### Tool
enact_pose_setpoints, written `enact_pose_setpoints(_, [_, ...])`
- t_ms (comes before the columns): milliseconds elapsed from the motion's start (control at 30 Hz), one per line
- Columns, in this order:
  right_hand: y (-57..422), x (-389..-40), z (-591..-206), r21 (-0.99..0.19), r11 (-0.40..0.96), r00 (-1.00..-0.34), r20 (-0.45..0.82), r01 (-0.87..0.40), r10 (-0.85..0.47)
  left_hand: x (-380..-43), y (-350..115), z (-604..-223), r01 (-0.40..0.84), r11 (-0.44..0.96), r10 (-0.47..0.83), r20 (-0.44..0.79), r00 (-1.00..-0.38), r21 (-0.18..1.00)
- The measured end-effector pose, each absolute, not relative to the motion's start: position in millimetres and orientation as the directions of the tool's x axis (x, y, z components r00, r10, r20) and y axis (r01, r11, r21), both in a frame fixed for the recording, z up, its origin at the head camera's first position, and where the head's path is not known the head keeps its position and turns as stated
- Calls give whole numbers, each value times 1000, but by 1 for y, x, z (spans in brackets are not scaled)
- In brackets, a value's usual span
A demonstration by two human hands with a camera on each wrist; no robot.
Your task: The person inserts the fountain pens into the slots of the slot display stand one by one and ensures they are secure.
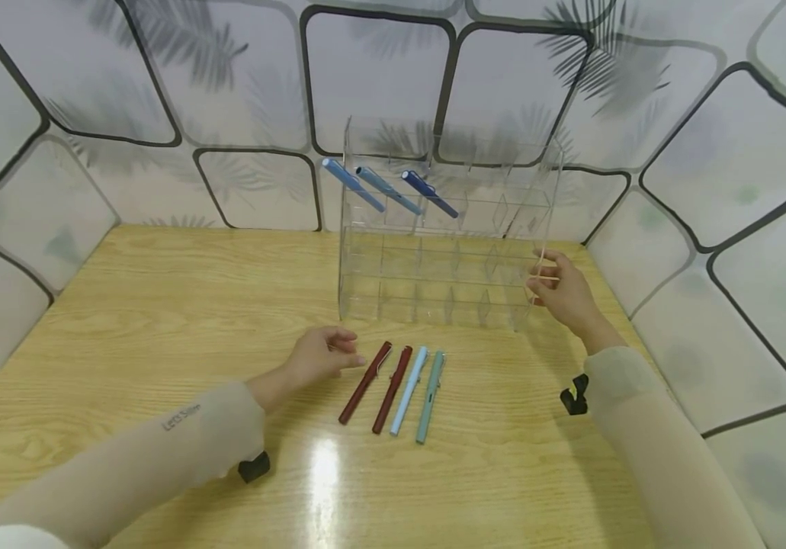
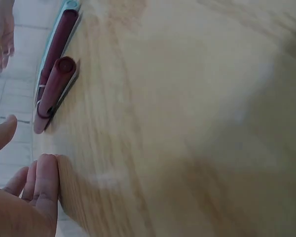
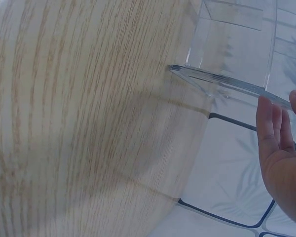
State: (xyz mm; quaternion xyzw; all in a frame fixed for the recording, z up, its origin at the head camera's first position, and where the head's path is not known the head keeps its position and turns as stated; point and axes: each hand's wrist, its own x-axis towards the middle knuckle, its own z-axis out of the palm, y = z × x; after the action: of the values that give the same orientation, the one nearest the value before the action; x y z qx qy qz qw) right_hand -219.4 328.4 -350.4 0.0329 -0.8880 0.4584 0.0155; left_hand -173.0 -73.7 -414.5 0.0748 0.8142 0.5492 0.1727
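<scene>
Four-tiered in look, a clear acrylic pen rack [image 1: 434, 284] stands on the table. My right hand [image 1: 564, 293] is at its right side panel [image 3: 227, 81], fingers nearly straight and fingertips right at the panel's edge. My left hand [image 1: 320, 356] is held low over the table with loosely bent fingers and nothing in them. Its fingertips are just left of a dark red pen [image 1: 365, 383]. Beside that lie a second dark red pen [image 1: 393, 390], a light blue pen [image 1: 409, 391] and a green pen [image 1: 430, 397], roughly side by side.
On an upper tier of the rack rest a light blue pen [image 1: 353, 184], a mid-blue pen [image 1: 389, 191] and a dark blue pen [image 1: 430, 194], all slanting. A patterned wall covering [image 1: 255, 191] rises behind and beside the wooden table [image 1: 180, 305].
</scene>
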Motion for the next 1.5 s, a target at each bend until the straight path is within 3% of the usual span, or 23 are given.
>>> enact_pose_setpoints(533, [328,-219,-350,-816,574,-998,50,-64,-41,-167,-48,-418,63,579,320,-155,-935,813])
enact_pose_setpoints(967, [329,-219,-349,-817,574,-999,40,-54,-36,-172,-52,-412,131,590,393,-143,-908,796])
enact_pose_setpoints(1333, [327,-218,-349,-818,572,-998,40,-56,-40,-186,-62,-408,72,564,449,-232,-863,823])
enact_pose_setpoints(1500, [327,-219,-349,-817,574,-998,43,-57,-39,-190,-64,-399,-62,456,451,-290,-844,888])
